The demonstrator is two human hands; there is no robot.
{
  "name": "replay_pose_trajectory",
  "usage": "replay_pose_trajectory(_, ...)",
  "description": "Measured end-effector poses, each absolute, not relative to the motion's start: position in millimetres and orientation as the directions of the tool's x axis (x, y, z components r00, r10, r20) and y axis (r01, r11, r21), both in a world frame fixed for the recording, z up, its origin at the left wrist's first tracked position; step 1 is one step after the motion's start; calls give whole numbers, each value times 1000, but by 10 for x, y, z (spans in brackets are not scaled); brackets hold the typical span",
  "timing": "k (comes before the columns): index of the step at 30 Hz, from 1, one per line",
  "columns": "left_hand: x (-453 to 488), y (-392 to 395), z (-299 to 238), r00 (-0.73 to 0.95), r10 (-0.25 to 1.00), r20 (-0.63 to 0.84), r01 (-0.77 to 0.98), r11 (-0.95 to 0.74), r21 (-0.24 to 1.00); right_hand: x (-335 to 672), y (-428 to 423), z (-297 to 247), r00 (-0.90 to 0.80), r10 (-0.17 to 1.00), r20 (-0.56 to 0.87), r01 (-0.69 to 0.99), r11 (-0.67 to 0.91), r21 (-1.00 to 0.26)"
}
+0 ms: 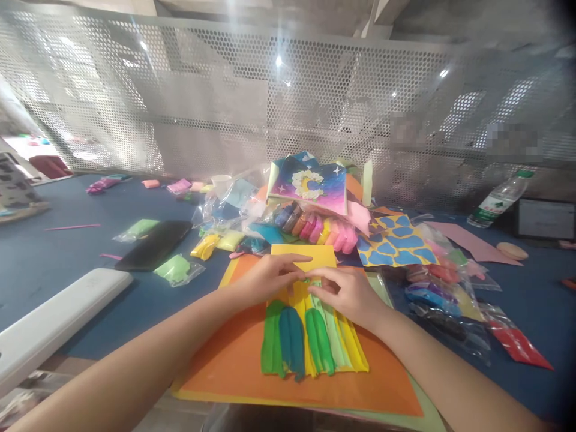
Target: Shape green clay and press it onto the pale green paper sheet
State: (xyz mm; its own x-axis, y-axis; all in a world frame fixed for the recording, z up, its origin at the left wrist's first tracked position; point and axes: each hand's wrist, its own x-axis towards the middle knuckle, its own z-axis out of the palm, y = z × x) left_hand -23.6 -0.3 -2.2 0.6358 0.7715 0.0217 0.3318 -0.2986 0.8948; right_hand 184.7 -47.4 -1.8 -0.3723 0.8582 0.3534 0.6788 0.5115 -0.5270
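Note:
My left hand [279, 273] and my right hand [345, 293] meet over the upper part of a yellow card [303, 252]. Between their fingertips is a small piece of green clay [307, 280], mostly hidden by the fingers. My left index finger stretches out above it, while the thumb and another finger come together at the piece. The right fingers are curled in towards it. Below the hands, long strips of clay cover the card: dark green [271, 339], blue [292, 342], bright green [318, 339], pale green and yellow.
Under the card lies an orange sheet [234, 372]. Behind are a moon picture [310, 183], clay packs [310, 228] and a blue-and-yellow patterned sheet [398, 241]. A black phone [155, 245] and a white bar-shaped device [63, 321] lie left; a bottle [501, 198] stands right.

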Motion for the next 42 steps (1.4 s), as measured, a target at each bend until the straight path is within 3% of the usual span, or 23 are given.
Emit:
replay_pose_trajectory(12, -255, -82, 52, 709, 705, 25, 163, -199, 966, 1846, -475, -30, -318, 846, 428, 654, 523, -547)
replay_pose_trajectory(17, -236, -72, 41, 702, 713, 4, 170, -173, 970, 1841, -483, -2, -324, 824, 464, 588, 560, -584)
replay_pose_trajectory(24, -217, -57, 20, 669, 739, 81, 173, -261, 950, 1862, -473, 8, -472, 742, 476, 478, 669, -569)
replay_pose_trajectory(31, -227, -77, 83, 667, 734, 125, 234, -366, 901, 1871, -465, 35, -436, 774, 459, 498, 632, -594)
replay_pose_trajectory(34, -284, -24, 97, 559, 802, 210, 367, -467, 804, 1929, -432, 32, -320, 829, 459, 563, 556, -612)
replay_pose_trajectory(39, -391, 129, 101, 349, 828, 439, 662, -550, 510, 2053, -345, 29, -225, 859, 460, 608, 492, -623)
replay_pose_trajectory(42, -419, 191, 84, 323, 846, 425, 765, -497, 409, 2098, -306, 21, -190, 870, 454, 649, 459, -607)
